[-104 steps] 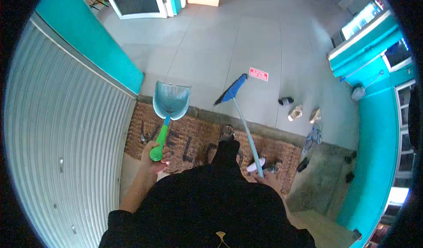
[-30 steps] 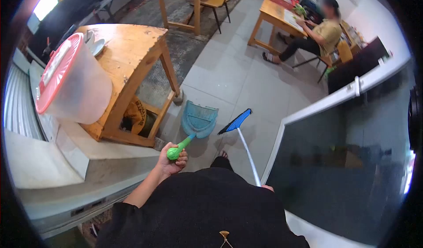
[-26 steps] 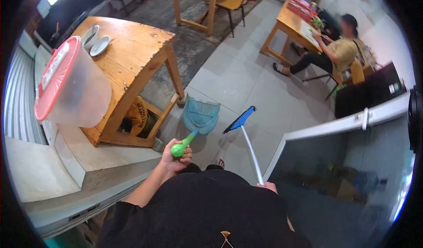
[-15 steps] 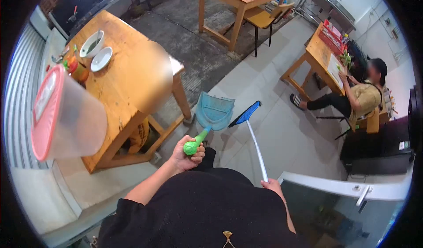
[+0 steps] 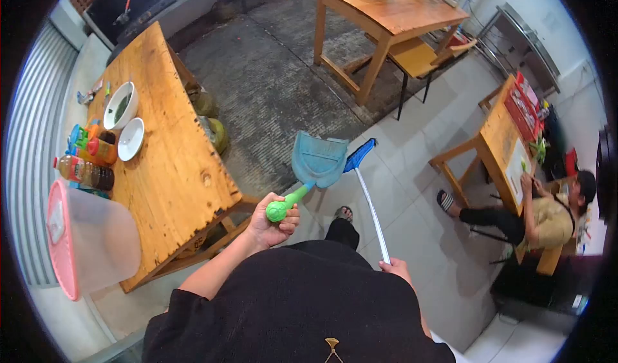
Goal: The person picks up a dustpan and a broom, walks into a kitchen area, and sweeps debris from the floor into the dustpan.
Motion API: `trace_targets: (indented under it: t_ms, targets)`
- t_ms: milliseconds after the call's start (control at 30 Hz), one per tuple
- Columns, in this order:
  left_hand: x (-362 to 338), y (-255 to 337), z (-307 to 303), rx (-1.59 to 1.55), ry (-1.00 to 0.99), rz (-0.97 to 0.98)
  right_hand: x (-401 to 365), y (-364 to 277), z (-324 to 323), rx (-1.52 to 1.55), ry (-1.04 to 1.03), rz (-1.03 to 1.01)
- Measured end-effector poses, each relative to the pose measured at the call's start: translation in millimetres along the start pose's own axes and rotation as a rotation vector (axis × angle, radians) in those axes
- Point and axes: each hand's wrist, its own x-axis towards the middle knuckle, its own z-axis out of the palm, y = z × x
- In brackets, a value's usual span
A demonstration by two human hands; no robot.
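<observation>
My left hand (image 5: 273, 224) is closed round the green handle of a blue dustpan (image 5: 318, 159), whose pan is low, near the line between dark paving and light tiles. In my right hand (image 5: 394, 267) is the white stick of a broom (image 5: 372, 215). The broom's blue head (image 5: 360, 155) is just to the right of the pan; whether the two touch I cannot tell. One sandalled foot shows below the pan.
A wooden table (image 5: 183, 195) on the left bears bowls, bottles and a pink-lidded bin (image 5: 103, 234). Another table (image 5: 393, 15) and a yellow chair (image 5: 412, 57) stand ahead. A seated person (image 5: 550, 218) works at a table (image 5: 492, 153) on the right.
The view has moved forward, with the tables shifted in it and the glass door gone from the lower right. The broom head is now closer to the dustpan. Both hands keep their hold.
</observation>
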Motion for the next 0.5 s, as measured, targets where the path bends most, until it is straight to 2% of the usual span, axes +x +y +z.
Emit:
trace_targets:
  t_ms: [167, 267, 367, 433, 500]
  targets:
    - [52.9, 31.7, 44.8, -0.094, -0.045, 0.191, 93.8, -85.8, -62.0, -0.17, -0.059, -0.072]
    - [71.8, 49.9, 57.9, -0.219, -0.129, 0.309, 124.1, -142.2, -87.7, -0.234, -0.135, -0.053]
    - [83.1, 74.5, 66.6, -0.248, -0.156, 0.415, 166.0, -203.1, -93.8, -0.241, -0.238, -0.09]
    - [89.0, 89.5, 76.9, -0.275, -0.142, 0.471, 194.5, -237.6, -91.2, -0.205, -0.283, -0.002]
    - [95.8, 111.8, 84.7, -0.271, -0.137, 0.52, 224.8, -268.3, -80.1, -0.201, -0.289, -0.026]
